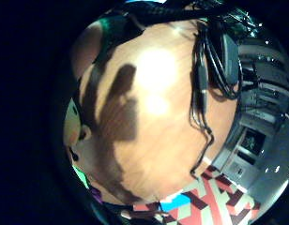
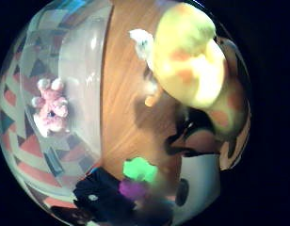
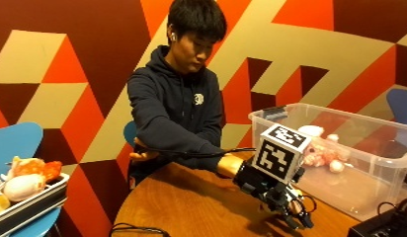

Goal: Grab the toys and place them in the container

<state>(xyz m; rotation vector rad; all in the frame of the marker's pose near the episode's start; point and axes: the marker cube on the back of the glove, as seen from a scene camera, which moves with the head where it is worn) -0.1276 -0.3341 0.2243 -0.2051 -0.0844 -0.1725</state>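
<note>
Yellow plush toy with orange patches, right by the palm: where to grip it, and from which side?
Probably best to take the yellow plush toy with orange patches across its big rounded bulge, coming straight from the palm side, since the gloved right hand is close over it. The bulge looks soft and broad, so it should squash into a grasp. Whether it is held now does not show.

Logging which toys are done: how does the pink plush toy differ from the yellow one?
The pink plush toy lies inside the clear container; the yellow plush toy is outside it, over the wooden table, close against the palm. The pink one is plain pink; the yellow one has orange patches. Both are soft toys.
</note>
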